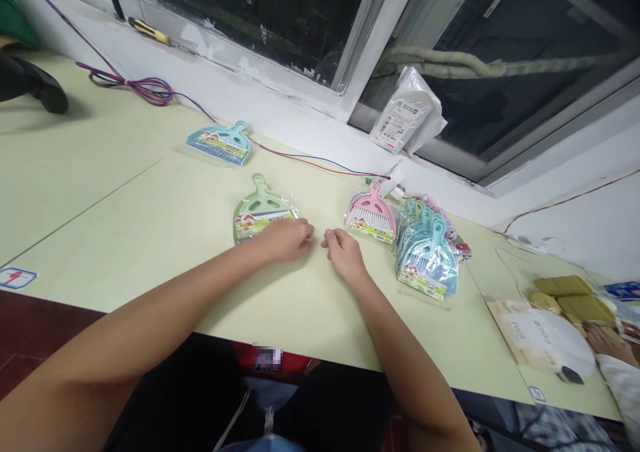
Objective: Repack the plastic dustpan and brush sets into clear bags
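Note:
My left hand (284,240) rests on the lower edge of a green mini dustpan set in a clear bag (260,209), its fingers curled on the bag. My right hand (344,252) lies on the table just right of it, fingers loosely curled, with nothing visible in them. A pink dustpan set (373,213) lies just beyond my right hand. A stack of several blue dustpan sets (427,255) sits to the right. Another blue set (223,142) lies farther back near the wall.
The pale green table (125,225) runs along a window sill with red and blue wires (145,91) and a screwdriver (150,33). A white plastic packet (407,112) leans on the sill. At right are brown items in a bag (570,295) and a white package (545,339).

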A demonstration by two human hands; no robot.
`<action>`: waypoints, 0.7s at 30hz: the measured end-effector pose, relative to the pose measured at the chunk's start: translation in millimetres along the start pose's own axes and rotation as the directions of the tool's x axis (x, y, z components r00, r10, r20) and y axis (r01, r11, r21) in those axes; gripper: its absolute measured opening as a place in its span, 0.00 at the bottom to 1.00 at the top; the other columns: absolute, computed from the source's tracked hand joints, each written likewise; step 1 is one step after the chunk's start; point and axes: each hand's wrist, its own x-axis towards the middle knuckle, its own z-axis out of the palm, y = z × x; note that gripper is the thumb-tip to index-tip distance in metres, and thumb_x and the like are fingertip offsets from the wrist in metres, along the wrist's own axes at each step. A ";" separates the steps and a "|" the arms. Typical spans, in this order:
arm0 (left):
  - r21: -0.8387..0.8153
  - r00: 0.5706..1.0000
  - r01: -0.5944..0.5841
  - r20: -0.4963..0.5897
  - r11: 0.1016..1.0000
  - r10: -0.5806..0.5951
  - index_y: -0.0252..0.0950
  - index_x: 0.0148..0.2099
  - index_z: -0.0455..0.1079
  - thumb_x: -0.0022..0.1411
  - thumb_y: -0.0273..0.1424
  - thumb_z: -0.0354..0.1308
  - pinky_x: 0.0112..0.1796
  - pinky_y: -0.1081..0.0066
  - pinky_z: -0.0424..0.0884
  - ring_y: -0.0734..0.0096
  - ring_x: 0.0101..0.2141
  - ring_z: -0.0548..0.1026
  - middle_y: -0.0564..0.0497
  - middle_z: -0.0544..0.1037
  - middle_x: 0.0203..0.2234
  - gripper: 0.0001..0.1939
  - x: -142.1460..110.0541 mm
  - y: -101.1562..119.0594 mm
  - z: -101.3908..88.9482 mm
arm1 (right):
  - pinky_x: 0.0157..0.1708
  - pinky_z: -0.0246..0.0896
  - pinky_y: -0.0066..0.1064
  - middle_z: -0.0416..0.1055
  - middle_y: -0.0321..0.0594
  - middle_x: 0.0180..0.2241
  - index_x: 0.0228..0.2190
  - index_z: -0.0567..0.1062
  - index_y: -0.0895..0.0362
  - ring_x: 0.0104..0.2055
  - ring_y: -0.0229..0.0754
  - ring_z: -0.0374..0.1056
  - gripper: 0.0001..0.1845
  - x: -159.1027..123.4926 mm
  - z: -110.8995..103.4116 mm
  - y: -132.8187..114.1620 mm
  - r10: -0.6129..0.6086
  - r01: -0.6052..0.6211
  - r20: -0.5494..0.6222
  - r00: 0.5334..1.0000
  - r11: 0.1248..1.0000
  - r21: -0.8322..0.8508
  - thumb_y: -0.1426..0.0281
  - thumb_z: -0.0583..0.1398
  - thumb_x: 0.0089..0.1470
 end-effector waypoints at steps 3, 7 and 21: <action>-0.150 0.981 -0.111 -0.176 0.982 0.084 0.37 0.46 0.75 0.70 0.41 0.51 0.37 0.65 0.69 0.61 0.38 0.78 0.47 0.80 0.40 0.16 -0.5 11.5 -10.9 | 0.39 0.61 0.33 0.79 0.39 0.33 0.33 0.75 0.53 0.36 0.45 0.73 0.21 6.5 -6.7 7.3 0.041 -0.042 -0.029 0.999 0.998 -0.056 0.51 0.53 0.65; -0.220 0.888 0.128 -0.409 0.967 -0.210 0.36 0.49 0.74 0.71 0.39 0.49 0.47 0.62 0.70 0.58 0.45 0.77 0.44 0.80 0.45 0.17 6.0 -38.5 -20.4 | 0.45 0.63 0.37 0.80 0.41 0.38 0.42 0.77 0.55 0.42 0.47 0.74 0.18 10.3 -8.1 14.5 0.064 -0.065 -0.018 0.998 0.993 -0.095 0.55 0.59 0.60; -0.457 0.823 0.444 -0.132 0.771 -0.552 0.39 0.68 0.64 0.64 0.42 0.56 0.46 0.65 0.73 0.59 0.42 0.80 0.44 0.81 0.48 0.32 19.4 -105.3 9.4 | 0.39 0.64 0.32 0.79 0.38 0.36 0.39 0.78 0.53 0.35 0.41 0.73 0.11 -34.9 0.5 -37.6 -0.398 0.429 0.222 0.890 0.897 -0.108 0.68 0.56 0.65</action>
